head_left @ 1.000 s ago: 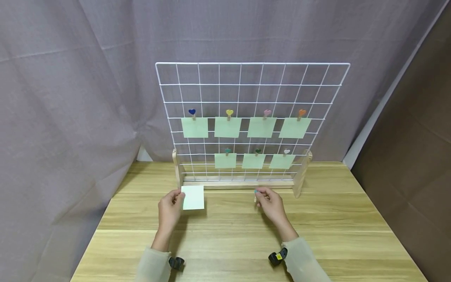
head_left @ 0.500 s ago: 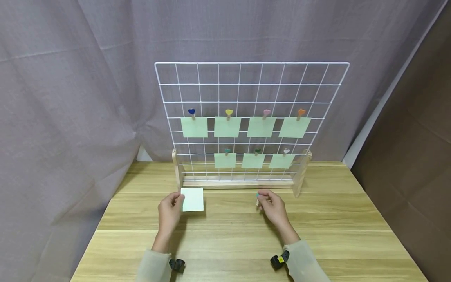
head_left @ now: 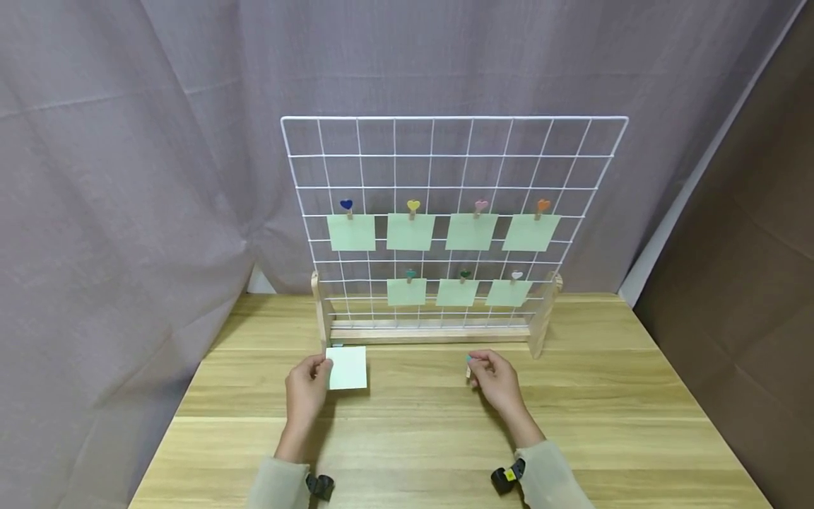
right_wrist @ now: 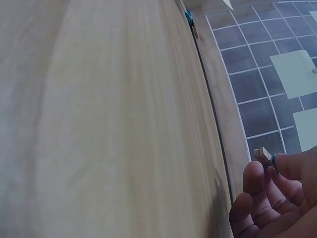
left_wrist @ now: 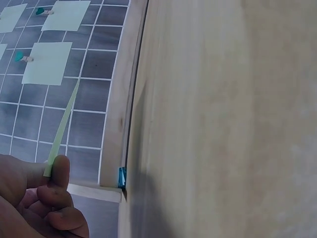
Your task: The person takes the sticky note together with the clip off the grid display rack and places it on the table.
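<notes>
My left hand [head_left: 307, 389] pinches a pale green paper square [head_left: 347, 368] by its left edge, before the left foot of a white wire grid rack [head_left: 454, 155]. Seen edge-on in the left wrist view, the paper [left_wrist: 63, 128] sits between thumb and finger. To the right, my right hand [head_left: 499, 385] pinches a small wooden clothespin [right_wrist: 263, 155] with a teal top, apart from the rack. Seven-odd clipped squares aside, the nearest hanging green paper [head_left: 406, 292] is held by a teal heart clothespin [head_left: 410, 273] in the lower row.
Several more green papers [head_left: 352, 233] hang from heart clothespins in two rows. Wooden feet [head_left: 539, 325] and a wooden base bar [head_left: 432, 335] support the grid on the wooden table [head_left: 407, 438]. A small blue object [left_wrist: 122, 177] lies by the left foot. A grey curtain [head_left: 159, 177] hangs behind.
Both hands have drawn slightly back toward the person, and the right has shifted a little right. The paper has moved away from the rack's base, uncovering the small blue object.
</notes>
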`<state>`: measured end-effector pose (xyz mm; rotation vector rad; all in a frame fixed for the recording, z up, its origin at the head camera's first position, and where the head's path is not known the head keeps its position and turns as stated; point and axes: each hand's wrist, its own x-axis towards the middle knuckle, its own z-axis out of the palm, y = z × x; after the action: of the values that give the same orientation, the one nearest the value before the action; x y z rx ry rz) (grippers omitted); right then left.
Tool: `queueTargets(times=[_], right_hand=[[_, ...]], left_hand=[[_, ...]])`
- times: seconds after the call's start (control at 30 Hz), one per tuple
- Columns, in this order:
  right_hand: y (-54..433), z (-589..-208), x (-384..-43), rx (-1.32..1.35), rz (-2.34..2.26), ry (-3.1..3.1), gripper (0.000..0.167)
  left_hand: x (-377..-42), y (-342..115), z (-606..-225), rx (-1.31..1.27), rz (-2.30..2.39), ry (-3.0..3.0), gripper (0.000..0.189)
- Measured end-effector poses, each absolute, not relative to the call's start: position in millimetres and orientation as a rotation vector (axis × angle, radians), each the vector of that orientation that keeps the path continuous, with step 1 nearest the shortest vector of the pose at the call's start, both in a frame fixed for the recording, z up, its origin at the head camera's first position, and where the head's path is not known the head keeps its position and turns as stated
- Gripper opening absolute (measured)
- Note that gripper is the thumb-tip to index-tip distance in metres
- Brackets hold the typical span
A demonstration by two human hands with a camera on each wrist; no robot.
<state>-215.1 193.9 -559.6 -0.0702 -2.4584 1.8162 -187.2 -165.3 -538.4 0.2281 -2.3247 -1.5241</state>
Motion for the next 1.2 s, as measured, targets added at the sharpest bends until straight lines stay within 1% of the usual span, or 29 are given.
queueTargets(times=[0.13,0.37,0.77,1.0,1.2], right_hand=[[197.2,-562.2,-212.7,-0.094,1.829,-2.455,0.027],[199.0,-563.9,-211.7,-0.116,1.815,-2.459,0.023],[214.7,-565.1,-211.4,-0.181,1.834,-2.458,0.024],[226.4,-564.5,-210.4,-0.238,1.809,-2.484,0.028],[232.2,-563.9,-210.7,-0.276,1.838,-2.476,0.025]], left_hand=[[-186.4,-164.0,-542.4,0.254,-1.522,-2.336,0.018],[-185.2,-165.6,-545.7,0.266,-1.505,-2.336,0.018],[-182.9,-169.9,-548.2,0.291,-1.513,-2.357,0.020],[-181.9,-172.1,-547.1,0.329,-1.530,-2.374,0.021],[-181.6,-175.9,-548.3,0.335,-1.538,-2.399,0.021]])
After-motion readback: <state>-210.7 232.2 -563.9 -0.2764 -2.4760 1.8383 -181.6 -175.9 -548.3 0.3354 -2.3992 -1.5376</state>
